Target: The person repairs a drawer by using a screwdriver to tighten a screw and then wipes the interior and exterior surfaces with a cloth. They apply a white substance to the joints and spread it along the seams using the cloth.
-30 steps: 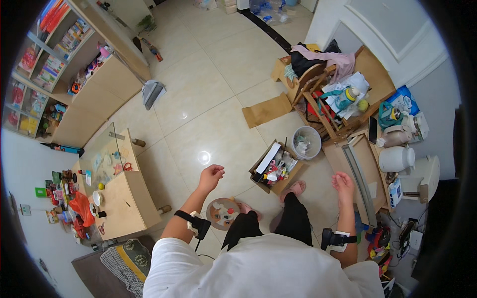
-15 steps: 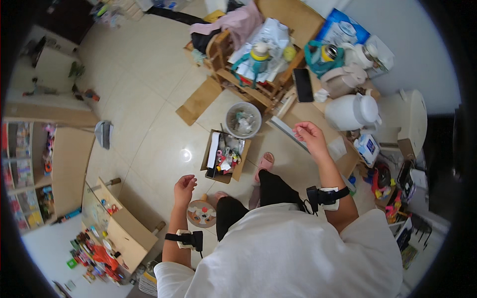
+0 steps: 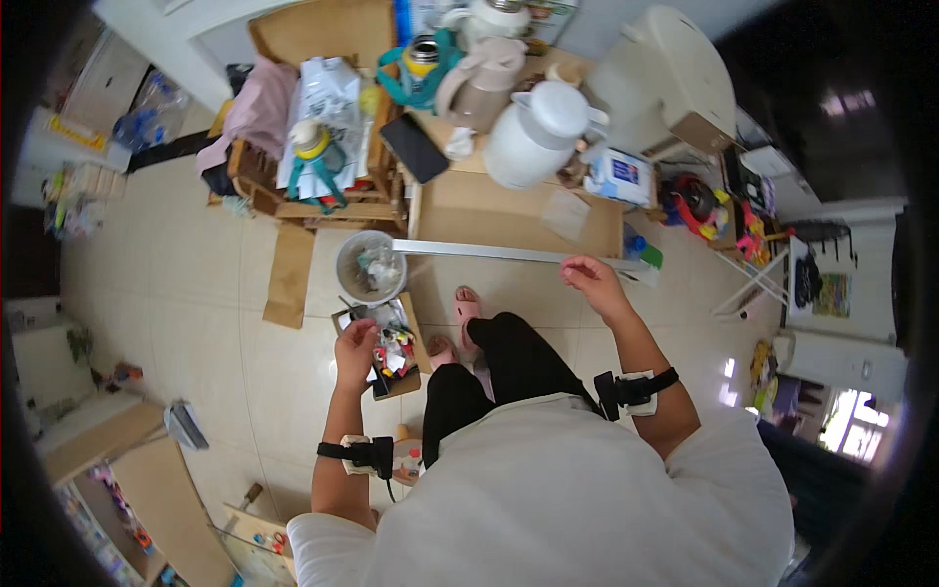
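Note:
My left hand (image 3: pixel 356 350) hangs over a small cardboard box (image 3: pixel 401 389) of mixed bits on the floor, covering part of it. Its fingers are loosely bent, and no object shows in them. My right hand (image 3: pixel 595 288) is by the metal front edge (image 3: pixel 489 252) of a pulled-out wooden drawer (image 3: pixel 460 210); from this view I cannot tell whether it touches. Its fingers are half curled and slightly apart, with nothing visible between them. A flat pale sheet (image 3: pixel 565 215) lies in the drawer. Each of my forearms wears a black strap with a small box.
A grey waste bin (image 3: pixel 344 269) stands left of the drawer. On the tabletop are a phone (image 3: pixel 414 148), a white jug (image 3: pixel 533 137), a beige jug (image 3: pixel 483 83) and a wipes pack (image 3: pixel 618 178). A wooden chair (image 3: pixel 323 34) carries bags and a bottle. Flat cardboard (image 3: pixel 290 274) lies on the floor.
My view has swung to the right, bringing the drawer and tabletop in front of me. My left hand now overlaps the cardboard box; my right hand appears near the drawer's front edge.

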Motion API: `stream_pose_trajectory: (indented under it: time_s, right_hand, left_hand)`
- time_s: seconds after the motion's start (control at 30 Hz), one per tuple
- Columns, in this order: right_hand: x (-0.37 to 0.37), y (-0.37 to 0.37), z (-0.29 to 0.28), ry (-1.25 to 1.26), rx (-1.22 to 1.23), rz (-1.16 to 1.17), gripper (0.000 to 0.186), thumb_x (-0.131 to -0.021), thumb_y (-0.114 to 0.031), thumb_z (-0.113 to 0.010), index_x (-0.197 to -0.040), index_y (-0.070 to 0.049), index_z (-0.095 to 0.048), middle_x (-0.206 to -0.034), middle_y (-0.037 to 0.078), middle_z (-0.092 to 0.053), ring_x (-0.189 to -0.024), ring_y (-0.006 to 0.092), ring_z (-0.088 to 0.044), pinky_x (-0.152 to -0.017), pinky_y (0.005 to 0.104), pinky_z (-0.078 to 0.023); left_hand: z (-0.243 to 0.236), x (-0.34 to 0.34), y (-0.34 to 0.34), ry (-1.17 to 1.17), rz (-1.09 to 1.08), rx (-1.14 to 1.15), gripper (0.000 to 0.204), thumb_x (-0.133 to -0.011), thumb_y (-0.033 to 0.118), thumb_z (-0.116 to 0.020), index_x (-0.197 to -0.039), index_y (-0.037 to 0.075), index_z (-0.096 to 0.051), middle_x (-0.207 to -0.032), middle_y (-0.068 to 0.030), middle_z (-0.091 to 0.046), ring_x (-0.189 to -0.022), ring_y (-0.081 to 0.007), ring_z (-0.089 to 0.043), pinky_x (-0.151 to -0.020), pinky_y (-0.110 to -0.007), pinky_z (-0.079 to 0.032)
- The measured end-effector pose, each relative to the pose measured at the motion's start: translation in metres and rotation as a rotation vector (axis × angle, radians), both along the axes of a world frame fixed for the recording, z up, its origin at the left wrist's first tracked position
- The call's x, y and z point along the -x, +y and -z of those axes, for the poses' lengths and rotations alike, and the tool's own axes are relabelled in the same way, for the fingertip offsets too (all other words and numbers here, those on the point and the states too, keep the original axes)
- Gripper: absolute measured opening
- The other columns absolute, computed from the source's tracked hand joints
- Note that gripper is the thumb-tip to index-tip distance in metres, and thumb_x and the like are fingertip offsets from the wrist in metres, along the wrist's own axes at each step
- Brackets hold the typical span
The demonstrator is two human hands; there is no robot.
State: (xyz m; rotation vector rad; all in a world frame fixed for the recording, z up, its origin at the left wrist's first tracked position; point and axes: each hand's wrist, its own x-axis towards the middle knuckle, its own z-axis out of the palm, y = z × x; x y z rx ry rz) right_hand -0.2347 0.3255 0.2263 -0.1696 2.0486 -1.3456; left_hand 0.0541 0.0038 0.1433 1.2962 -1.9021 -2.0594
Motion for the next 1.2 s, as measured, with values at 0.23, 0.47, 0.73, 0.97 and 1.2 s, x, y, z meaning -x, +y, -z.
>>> stream_pose_trajectory:
  time_s: [0.23,0.47,0.73,0.97,1.2]
  right_hand:
    - [0.009,0.069,-0.005,0.123,-0.097,0.125,0.025,-0.086,-0.015,-0.061,-0.106,0.0,-0.063,-0.094,0.005,-0.065,-0.085,0.0115,-0.058,-0.076,0.0259,-0.047]
    - [0.064,0.136,0.027,0.201,-0.25,0.044,0.036,-0.083,-0.025,-0.064,-0.111,-0.002,-0.064,-0.101,0.015,-0.067,-0.095,0.0251,-0.063,-0.084,0.0327,-0.047]
    - [0.158,0.208,0.071,0.058,-0.29,-0.215,0.034,-0.083,-0.019,-0.065,-0.112,-0.001,-0.062,-0.108,0.017,-0.064,-0.101,0.0247,-0.062,-0.089,0.0335,-0.046]
    - [0.181,0.192,0.118,-0.138,-0.157,-0.538,0.036,-0.079,-0.028,-0.069,-0.104,-0.001,-0.065,-0.096,0.017,-0.067,-0.088,0.027,-0.065,-0.08,0.0329,-0.049]
    - [0.193,0.207,0.14,0.054,-0.041,-0.726,0.034,-0.079,-0.023,-0.074,-0.107,-0.006,-0.067,-0.093,0.013,-0.069,-0.081,0.0195,-0.067,-0.072,0.0294,-0.05]
  left_hand:
    - [0.01,0.072,0.041,0.097,0.232,0.017,0.019,-0.087,0.009,-0.06,-0.103,-0.002,-0.061,-0.089,-0.005,-0.065,-0.079,-0.01,-0.06,-0.072,-0.024,-0.048]
    - [-0.003,0.188,0.111,0.124,0.393,0.344,0.017,-0.085,0.008,-0.061,-0.1,0.0,-0.064,-0.085,-0.006,-0.067,-0.074,-0.0107,-0.061,-0.07,-0.025,-0.049]
    - [0.033,0.28,0.198,0.063,0.463,0.743,0.016,-0.082,0.013,-0.065,-0.094,0.002,-0.065,-0.088,-0.0141,-0.067,-0.079,-0.0271,-0.066,-0.067,-0.033,-0.05]
    - [0.065,0.312,0.222,-0.208,0.624,1.175,0.032,-0.082,0.028,-0.06,-0.059,0.006,-0.059,-0.059,-0.0118,-0.059,-0.053,-0.0333,-0.057,-0.054,-0.042,-0.047]
    - [0.06,0.317,0.223,-0.004,0.622,1.188,0.033,-0.078,0.025,-0.065,-0.053,0.008,-0.052,-0.051,-0.0086,-0.051,-0.045,-0.0304,-0.051,-0.043,-0.039,-0.039]
